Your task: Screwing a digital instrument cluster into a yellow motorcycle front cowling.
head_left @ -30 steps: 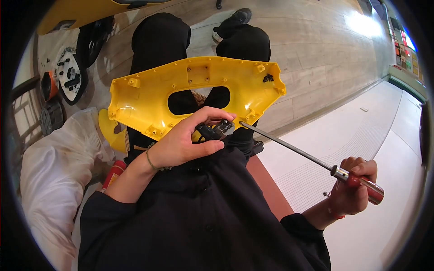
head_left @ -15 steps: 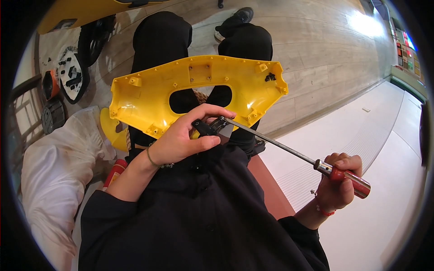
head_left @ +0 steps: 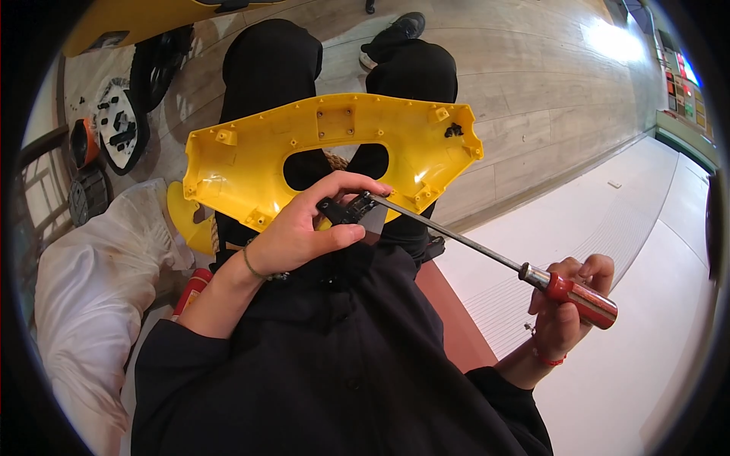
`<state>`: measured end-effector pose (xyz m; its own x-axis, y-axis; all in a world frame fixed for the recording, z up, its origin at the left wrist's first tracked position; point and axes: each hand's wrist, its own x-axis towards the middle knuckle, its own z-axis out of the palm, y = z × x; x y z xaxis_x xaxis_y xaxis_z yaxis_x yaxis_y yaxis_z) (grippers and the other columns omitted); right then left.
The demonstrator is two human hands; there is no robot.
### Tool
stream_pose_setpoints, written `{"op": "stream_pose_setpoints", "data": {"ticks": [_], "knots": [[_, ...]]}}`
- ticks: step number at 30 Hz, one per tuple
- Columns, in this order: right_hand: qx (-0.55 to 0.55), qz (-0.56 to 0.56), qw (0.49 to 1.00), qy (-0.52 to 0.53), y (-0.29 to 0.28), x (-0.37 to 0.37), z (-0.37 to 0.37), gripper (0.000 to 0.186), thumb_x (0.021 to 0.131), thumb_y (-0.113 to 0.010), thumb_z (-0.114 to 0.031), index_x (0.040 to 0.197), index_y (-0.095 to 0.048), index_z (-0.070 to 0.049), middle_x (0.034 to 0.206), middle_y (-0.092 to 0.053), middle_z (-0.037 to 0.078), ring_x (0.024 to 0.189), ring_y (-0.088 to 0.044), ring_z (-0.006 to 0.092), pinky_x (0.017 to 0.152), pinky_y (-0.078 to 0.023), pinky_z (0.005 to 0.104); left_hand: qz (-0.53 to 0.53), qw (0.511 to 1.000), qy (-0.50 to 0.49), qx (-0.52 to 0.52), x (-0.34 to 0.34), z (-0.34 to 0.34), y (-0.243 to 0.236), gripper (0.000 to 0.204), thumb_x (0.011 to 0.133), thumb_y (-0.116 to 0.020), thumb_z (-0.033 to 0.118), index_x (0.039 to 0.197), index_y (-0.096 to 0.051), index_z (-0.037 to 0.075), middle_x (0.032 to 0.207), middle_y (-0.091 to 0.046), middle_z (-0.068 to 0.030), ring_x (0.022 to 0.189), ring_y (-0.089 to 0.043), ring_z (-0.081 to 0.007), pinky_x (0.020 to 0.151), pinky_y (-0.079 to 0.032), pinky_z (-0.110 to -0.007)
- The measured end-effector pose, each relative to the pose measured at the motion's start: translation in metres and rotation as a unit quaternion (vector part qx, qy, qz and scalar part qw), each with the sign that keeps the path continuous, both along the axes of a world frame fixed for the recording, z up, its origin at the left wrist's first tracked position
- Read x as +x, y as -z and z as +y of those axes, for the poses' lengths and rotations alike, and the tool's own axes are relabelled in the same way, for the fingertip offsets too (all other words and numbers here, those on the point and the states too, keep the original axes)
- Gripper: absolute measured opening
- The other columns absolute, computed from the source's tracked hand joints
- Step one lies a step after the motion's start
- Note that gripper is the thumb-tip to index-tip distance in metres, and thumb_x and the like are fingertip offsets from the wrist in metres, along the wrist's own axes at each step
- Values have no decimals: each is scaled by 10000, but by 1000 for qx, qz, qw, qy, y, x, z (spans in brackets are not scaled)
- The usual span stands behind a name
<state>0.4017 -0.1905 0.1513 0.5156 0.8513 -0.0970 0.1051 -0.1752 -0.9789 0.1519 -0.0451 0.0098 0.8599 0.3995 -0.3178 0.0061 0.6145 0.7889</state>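
Observation:
Across my thighs lies a curved yellow plastic shell (head_left: 251,163) with an oval opening and small screw posts on its inner side. My left hand (head_left: 308,220), over its near edge, grips a small black plastic part (head_left: 346,210) between thumb and fingers. In my right hand (head_left: 566,296), at the right, is a long screwdriver (head_left: 464,242) with a red handle. Its shaft slants up to the left and the tip meets the black part beside my left index finger. A little pile of black screws (head_left: 454,130) rests in the shell's right end.
White cloth (head_left: 106,289) covers something at the left, by a red cylinder (head_left: 193,292). Beyond it on the floor lie a white-and-black oval part (head_left: 120,125) and an orange-and-black piece (head_left: 84,143). A white ridged platform (head_left: 578,235) extends at the right.
The screwdriver handle has shifted slightly left, and my right fingers have loosened and changed their hold around it. My left hand and the black part have moved only a little.

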Motion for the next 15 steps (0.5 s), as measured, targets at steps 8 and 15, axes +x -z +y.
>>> {"op": "stream_pose_setpoints", "data": {"ticks": [8,15], "knots": [[-68,110,991,-37,-20,20,-15,686,831,-622,-562,1115,-412,26,844,-601,156,563,-623,178,435,-490,210,-9,999,-8,-29,-1,-1,-3,434,861,-578,186,1265,-496,49,1262,-514,-87,1105,-519,-156,994,-383,-292],[-84,9,996,35,-25,27,-18,407,766,-680,-202,1011,-413,-18,755,-485,66,649,-498,118,588,-438,217,-22,1000,2,-14,-1,1,0,388,936,-487,205,1292,-492,52,1256,-514,-44,1136,-468,-142,1014,-333,-285]]}}
